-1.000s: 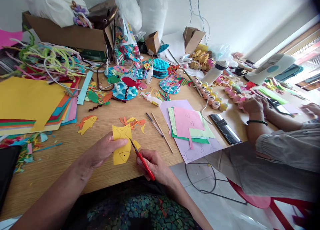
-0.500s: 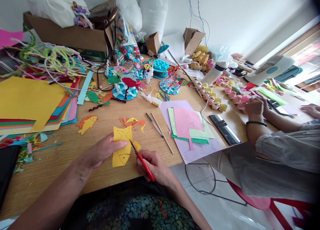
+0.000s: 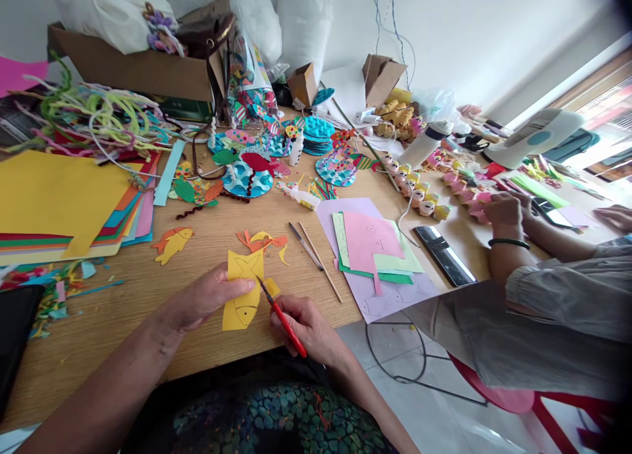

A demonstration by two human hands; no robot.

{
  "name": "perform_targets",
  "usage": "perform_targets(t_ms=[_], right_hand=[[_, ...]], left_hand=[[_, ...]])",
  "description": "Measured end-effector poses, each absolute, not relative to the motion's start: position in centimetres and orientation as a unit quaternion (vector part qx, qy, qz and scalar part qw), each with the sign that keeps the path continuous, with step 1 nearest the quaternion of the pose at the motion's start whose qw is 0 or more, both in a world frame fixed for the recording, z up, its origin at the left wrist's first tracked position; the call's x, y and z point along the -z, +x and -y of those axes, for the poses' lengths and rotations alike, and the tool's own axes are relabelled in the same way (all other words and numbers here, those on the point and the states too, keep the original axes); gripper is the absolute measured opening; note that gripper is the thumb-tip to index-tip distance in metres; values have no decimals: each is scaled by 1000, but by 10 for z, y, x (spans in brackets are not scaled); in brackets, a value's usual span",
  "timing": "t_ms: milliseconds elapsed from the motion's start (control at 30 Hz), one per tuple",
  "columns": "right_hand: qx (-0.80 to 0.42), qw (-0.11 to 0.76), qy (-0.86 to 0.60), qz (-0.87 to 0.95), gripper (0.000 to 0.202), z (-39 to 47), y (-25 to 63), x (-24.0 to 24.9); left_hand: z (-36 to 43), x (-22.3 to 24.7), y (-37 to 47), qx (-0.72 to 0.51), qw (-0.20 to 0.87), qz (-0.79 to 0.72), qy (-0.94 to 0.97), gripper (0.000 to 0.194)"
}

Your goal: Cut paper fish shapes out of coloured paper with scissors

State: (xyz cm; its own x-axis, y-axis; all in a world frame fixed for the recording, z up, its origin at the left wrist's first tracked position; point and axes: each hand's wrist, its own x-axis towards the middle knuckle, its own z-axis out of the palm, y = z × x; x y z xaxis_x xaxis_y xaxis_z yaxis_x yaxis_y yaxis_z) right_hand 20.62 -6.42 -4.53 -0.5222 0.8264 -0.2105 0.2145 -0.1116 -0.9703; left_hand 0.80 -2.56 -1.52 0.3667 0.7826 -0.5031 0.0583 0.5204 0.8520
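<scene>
My left hand [image 3: 210, 297] pinches a strip of yellow paper [image 3: 246, 297] with a fish drawn on it, thumb on top. Red-handled scissors [image 3: 285, 324] are held in my right hand [image 3: 306, 326], their dark blades touching the paper's right edge near the fish's tail. Beside the blades, a small yellow piece [image 3: 271, 287] shows behind the paper. Yellow and orange scraps [image 3: 261, 241] lie just beyond the paper. To the left, a yellow cut-out fish [image 3: 174, 245] rests partly over an orange one [image 3: 170, 235].
Coloured sheets [image 3: 59, 191] are stacked at the left. A pen [image 3: 305, 246] and a wooden stick [image 3: 320, 263] lie right of the scraps, near purple paper [image 3: 365, 302] and a phone [image 3: 444, 256]. Another person's hands [image 3: 504, 212] work at the right.
The yellow paper and my left hand have shifted slightly to the right. The scissors stay at the paper's edge, almost in the same place.
</scene>
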Motion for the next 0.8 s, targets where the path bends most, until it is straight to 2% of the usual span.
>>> perform_targets(t_ms=[333,800], right_hand=[[-625,251,-419,609,43,66,206,45],[-610,234,-410,636,50,64,206,46]], left_hand=[[27,15,4,-248,724,-497,408,27],[25,13,8,-288,706,-512,396,24]])
